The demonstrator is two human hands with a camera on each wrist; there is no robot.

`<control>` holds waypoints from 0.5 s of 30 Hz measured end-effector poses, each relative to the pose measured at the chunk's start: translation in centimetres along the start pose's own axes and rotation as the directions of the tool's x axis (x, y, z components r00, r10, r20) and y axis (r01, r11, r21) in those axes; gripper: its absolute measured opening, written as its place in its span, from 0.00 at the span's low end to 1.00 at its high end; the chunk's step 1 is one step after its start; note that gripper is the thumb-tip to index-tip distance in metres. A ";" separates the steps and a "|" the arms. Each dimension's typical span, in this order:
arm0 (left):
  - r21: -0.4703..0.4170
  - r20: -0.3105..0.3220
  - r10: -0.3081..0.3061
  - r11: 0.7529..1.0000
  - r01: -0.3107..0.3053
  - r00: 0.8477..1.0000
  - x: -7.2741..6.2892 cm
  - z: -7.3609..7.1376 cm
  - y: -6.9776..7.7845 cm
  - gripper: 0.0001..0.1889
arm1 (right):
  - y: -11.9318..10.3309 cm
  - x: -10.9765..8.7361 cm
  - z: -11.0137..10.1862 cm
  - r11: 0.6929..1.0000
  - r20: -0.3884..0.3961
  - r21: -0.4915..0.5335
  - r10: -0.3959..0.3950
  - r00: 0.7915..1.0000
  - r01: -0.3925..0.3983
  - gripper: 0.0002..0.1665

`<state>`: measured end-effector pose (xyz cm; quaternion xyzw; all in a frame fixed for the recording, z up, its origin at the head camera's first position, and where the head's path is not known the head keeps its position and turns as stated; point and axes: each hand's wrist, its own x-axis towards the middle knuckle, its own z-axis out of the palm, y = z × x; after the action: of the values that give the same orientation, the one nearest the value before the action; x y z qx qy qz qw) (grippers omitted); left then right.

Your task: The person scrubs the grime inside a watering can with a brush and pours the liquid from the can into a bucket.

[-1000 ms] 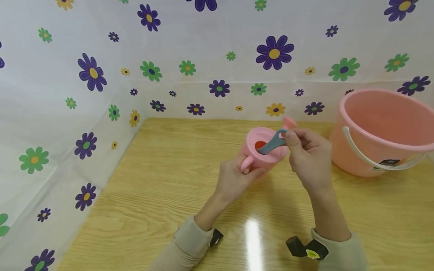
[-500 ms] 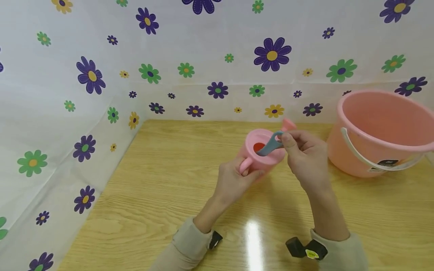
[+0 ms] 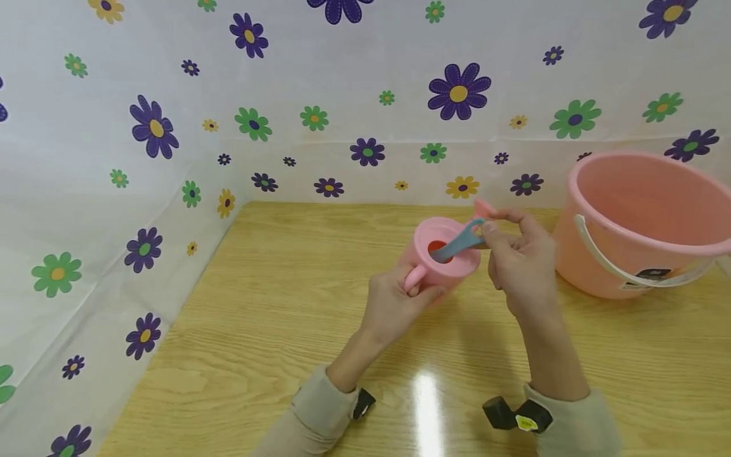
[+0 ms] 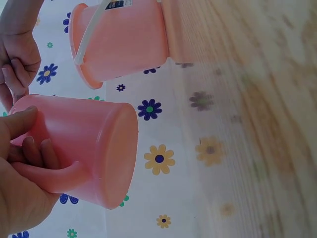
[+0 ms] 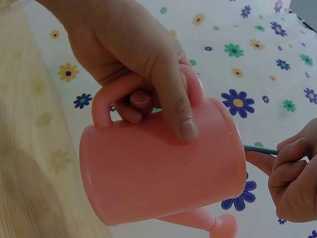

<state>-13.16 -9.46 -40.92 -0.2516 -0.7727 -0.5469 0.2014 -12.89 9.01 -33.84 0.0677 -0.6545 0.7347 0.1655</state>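
Observation:
My left hand (image 3: 394, 308) grips the handle of a small pink toy watering can (image 3: 448, 273), raised above the table and tilted. Between thumb and fingers, my right hand (image 3: 522, 263) pinches a blue-grey plastic piece (image 3: 457, 246), slim with a looped end. Its other end sits inside the can's round top opening, and that tip is hidden. Something red (image 3: 436, 246) shows within the opening. The pink spout head (image 3: 484, 207) pokes out behind the right fingertips. In the right wrist view the left hand's fingers wrap the can's handle, with the thumb pressed on the can body (image 5: 163, 168).
A large pink bucket (image 3: 617, 254) with a white handle stands at the right on the wood-grain table (image 3: 257, 317). White flower-print cloth (image 3: 342, 63) hangs behind and along the left side.
My right hand has shifted slightly right along the blue-grey piece, its index finger straighter, and more of the looped end shows. The left hand and the can have barely moved.

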 end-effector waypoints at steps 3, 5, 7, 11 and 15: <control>-0.012 0.006 -0.007 1.000 0.007 1.000 0.0 0.0 0.1 0.19 | -0.1 -0.1 0.0 0.998 0.007 -0.039 -0.054 0.999 0.054 0.13; -0.010 -0.003 -0.003 1.000 0.003 1.000 0.1 0.0 0.1 0.16 | -0.4 -0.2 -0.1 0.992 -0.019 -0.043 -0.120 0.993 0.119 0.13; -0.017 -0.014 0.001 1.000 -0.001 1.000 0.1 0.0 0.1 0.12 | -0.8 -0.4 -0.2 0.984 -0.048 -0.036 -0.177 0.983 0.175 0.12; -0.024 -0.033 -0.005 1.000 0.005 0.999 0.2 -0.1 0.2 0.10 | -0.9 -0.7 0.1 0.981 -0.011 -0.067 -0.185 0.983 0.184 0.12; -0.006 -0.036 -0.009 1.000 0.009 0.999 0.2 -0.2 0.3 0.11 | -0.6 -1.0 0.7 0.972 0.075 -0.188 -0.126 0.989 0.138 0.12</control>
<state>-13.11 -9.57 -40.57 -0.2387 -0.7685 -0.5544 0.2120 -11.82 8.24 -33.56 0.1178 -0.7213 0.6528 0.1991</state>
